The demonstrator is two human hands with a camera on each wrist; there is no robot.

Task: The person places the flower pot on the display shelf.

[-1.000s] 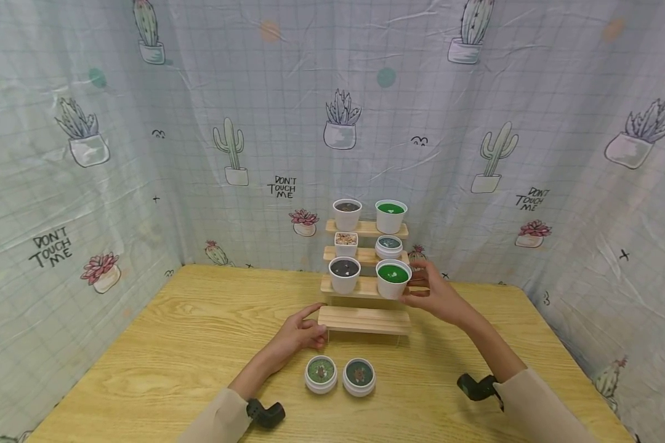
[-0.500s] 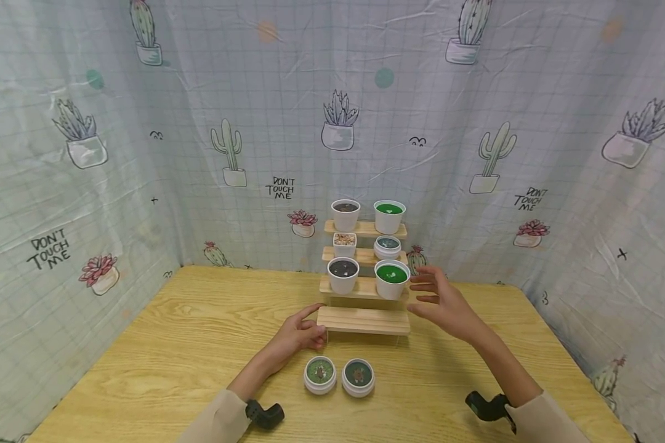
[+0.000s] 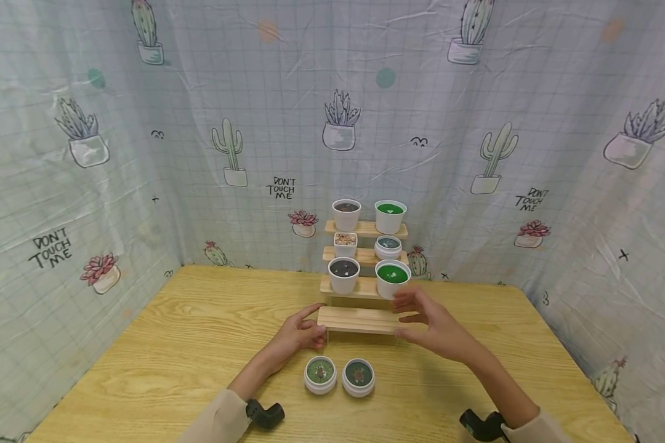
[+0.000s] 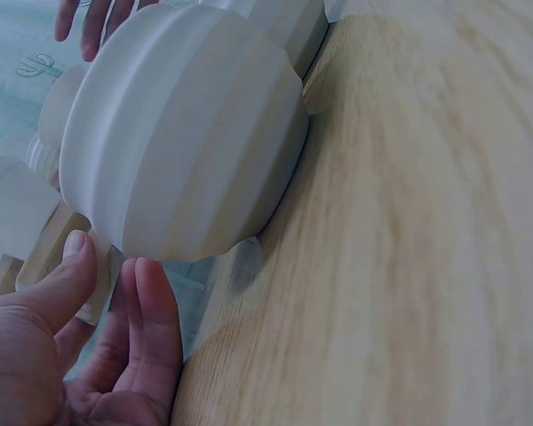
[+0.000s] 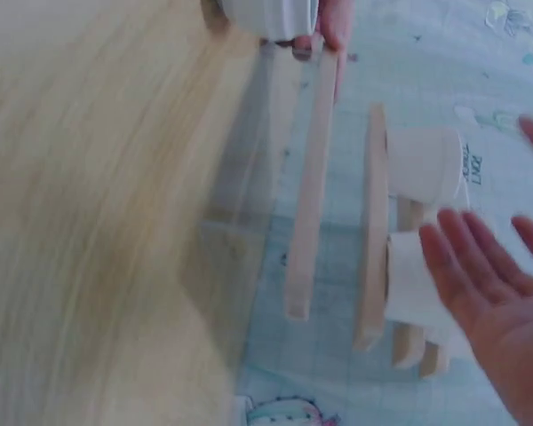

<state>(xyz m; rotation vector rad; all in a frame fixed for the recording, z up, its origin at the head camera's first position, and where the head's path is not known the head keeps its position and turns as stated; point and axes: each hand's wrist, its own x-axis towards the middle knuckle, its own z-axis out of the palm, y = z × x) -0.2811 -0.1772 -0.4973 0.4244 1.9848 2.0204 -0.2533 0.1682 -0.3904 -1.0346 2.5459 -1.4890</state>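
Note:
A wooden stepped stand with clear sides has a bare lowest step. My left hand holds that step's left end, thumb at the front edge. My right hand hovers over the step's right end in the head view, fingers spread and gripping nothing; the right wrist view shows its open palm. Just above it, on the second step from the bottom, stand a white pot with a green top and a white pot with a dark top. Two ribbed white jars, one light green and one dark green, sit before the stand.
Higher steps carry a brown-topped pot, another green-topped pot, a square pot of pebbles and a low round jar. A cactus-print curtain hangs behind the wooden table.
My right hand has let go of the front green-topped pot, drawn off to the right, then come down and in towards the lowest step. My left hand has stayed put.

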